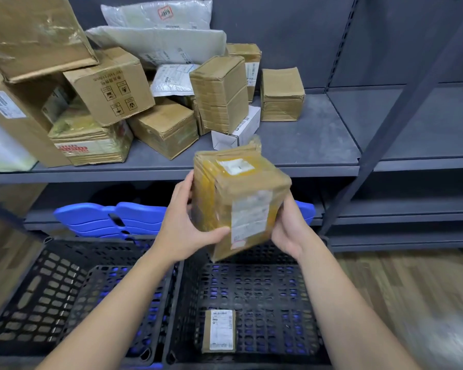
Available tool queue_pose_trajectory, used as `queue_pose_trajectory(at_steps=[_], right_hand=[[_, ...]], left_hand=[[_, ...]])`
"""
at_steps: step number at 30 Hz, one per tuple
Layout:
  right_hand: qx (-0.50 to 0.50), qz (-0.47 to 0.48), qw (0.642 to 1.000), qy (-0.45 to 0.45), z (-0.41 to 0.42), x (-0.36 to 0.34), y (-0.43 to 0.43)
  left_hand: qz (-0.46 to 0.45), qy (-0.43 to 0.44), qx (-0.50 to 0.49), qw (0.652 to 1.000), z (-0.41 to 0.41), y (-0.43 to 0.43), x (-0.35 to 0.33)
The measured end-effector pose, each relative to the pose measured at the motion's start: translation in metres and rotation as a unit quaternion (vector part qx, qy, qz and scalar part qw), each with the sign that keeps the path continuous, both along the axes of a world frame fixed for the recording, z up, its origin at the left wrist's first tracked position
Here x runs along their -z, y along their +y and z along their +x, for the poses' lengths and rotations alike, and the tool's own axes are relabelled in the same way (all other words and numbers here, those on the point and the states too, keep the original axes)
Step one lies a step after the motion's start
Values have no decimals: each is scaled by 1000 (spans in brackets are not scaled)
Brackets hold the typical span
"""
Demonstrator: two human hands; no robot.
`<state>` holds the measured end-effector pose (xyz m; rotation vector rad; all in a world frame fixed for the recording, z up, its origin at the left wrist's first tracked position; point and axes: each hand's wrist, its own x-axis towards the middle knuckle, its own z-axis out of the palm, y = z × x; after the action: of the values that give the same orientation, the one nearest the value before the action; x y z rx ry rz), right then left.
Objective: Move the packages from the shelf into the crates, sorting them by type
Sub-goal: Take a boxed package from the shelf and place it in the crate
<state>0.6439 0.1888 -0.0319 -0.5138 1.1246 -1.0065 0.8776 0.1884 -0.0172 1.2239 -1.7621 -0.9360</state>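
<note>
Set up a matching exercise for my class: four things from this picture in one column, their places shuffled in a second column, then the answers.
Things
1. taped brown box
2. small labelled parcel
3. white carton
4. blue plastic stack

Places
A. on the lower shelf
B. between the left hand and the right hand
C. on the floor of the right-hand crate
D. on the upper shelf, in front of the brown boxes

Pairs: 1-B, 2-C, 3-D, 4-A

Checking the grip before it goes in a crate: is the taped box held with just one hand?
No, the left hand and the right hand both grip the taped box, one on each side.
</note>
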Motion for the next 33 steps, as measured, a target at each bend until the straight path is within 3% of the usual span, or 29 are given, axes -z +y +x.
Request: queue_pose_trajectory(at_steps=[3, 7, 11, 14, 23, 26, 29, 31, 33], right_hand=[[-22, -17, 999, -33, -7, -6, 9], [-60, -39, 997, -29, -13, -13, 19], [-77, -66, 995, 20, -11, -24, 19], [-102, -81, 990, 55, -11, -28, 20], [-126, -30, 989, 68, -29, 20, 23], [-106, -18, 992, 73, -32, 58, 32], [-63, 13, 995, 79, -35, 106, 48], [-54, 38, 994, 88, -35, 134, 58], [-54, 64, 992, 96, -33, 165, 67]], left_hand=[[195, 180, -28, 964, -5, -8, 4], [419, 251, -17, 873, -8, -11, 2], [492, 314, -6, 812, -15, -8, -7], [492, 314, 6, 812, -17, -9, -6], [408, 184, 36, 893, -13, -1, 29], [404, 132, 57, 903, -22, 7, 54], [450, 112, -45, 885, -24, 13, 116], [455, -10, -51, 889, -9, 16, 191], [442, -183, 36, 877, 14, 23, 284]])
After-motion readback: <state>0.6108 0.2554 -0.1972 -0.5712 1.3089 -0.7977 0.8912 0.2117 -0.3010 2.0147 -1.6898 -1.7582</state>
